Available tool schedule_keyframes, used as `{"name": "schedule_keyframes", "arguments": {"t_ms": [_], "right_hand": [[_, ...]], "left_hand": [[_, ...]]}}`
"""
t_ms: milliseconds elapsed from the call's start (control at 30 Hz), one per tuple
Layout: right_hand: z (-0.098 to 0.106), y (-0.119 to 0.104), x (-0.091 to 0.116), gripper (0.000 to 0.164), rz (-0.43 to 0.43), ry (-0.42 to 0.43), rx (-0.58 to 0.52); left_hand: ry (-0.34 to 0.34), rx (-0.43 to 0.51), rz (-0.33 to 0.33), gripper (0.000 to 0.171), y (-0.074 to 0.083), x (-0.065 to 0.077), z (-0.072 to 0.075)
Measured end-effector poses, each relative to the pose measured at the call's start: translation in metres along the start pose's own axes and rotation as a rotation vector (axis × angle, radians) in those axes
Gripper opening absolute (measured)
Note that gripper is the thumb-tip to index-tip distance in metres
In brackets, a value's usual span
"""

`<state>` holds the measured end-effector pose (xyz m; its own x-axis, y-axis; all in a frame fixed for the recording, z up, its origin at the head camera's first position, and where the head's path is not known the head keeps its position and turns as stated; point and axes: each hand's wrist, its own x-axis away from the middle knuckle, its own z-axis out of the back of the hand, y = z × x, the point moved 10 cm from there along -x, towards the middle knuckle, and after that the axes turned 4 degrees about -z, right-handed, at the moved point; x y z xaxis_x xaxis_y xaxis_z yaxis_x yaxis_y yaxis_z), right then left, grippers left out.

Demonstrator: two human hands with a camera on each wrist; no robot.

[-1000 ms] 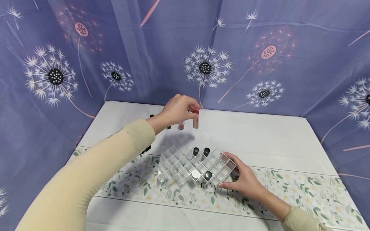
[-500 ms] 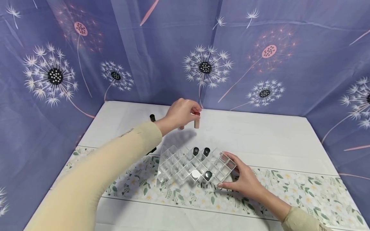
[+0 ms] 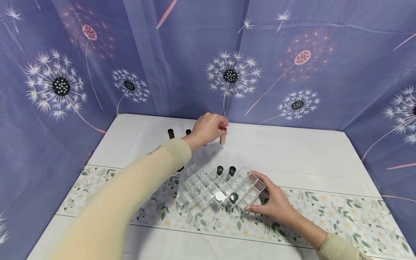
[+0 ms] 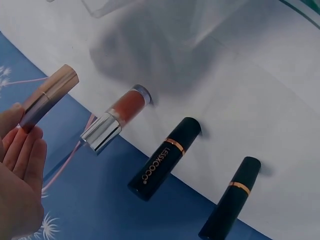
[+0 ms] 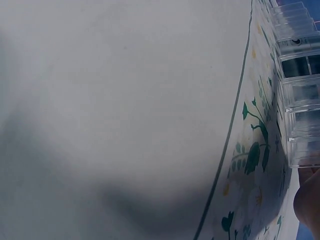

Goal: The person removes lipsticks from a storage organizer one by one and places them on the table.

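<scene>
My left hand (image 3: 210, 127) pinches a slim gold lipstick (image 3: 222, 139) by its red-looking end, upright over the back of the table. In the left wrist view the fingers hold the end of this lipstick (image 4: 52, 92), its shiny free end pointing away from the palm. Beside it stands a tube with a coral body and silver cap (image 4: 116, 119), mostly hidden by the hand in the head view. My right hand (image 3: 274, 202) grips the right end of a clear lipstick organizer (image 3: 198, 187), thumb in front, fingers behind. Several of its cells hold tubes with black caps (image 3: 232, 171) or a white top (image 3: 220, 196).
Two black tubes with gold bands (image 4: 162, 157) stand left of the coral one. A dark object (image 3: 180, 169) shows from under the left sleeve, beside the organizer. A floral strip (image 3: 328, 209) crosses the white table (image 3: 292, 155); a blue dandelion-print curtain (image 3: 182, 65) hangs behind.
My left hand has moved slightly right and lower in view with the lipstick, and the sleeve has swung right, uncovering black tubes behind it. The right hand and organizer have stayed still.
</scene>
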<state>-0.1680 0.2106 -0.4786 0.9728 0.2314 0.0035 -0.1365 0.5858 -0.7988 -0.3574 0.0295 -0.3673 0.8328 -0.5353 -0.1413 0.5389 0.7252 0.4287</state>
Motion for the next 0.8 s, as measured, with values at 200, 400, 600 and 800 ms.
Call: {"name": "schedule_keyframes", "arguments": {"t_ms": [200,400,600,800], "right_hand": [[-0.001,0.000,0.000,0.113,-0.006,-0.007,-0.005],[0.000,0.000,0.000,0.113,-0.014,-0.005,-0.005],[0.000,0.001,-0.001,0.114,-0.010,-0.007,-0.013],[0.000,0.001,-0.001,0.114,-0.009,-0.007,-0.014]], "left_hand": [[-0.026,-0.010,0.020,0.026,-0.004,-0.004,-0.008],[-0.044,0.000,0.024,0.025,-0.009,-0.006,-0.014],[-0.046,-0.003,0.019,0.023,-0.015,-0.007,-0.019],[-0.037,-0.004,0.013,0.024,-0.018,-0.007,-0.021]]}}
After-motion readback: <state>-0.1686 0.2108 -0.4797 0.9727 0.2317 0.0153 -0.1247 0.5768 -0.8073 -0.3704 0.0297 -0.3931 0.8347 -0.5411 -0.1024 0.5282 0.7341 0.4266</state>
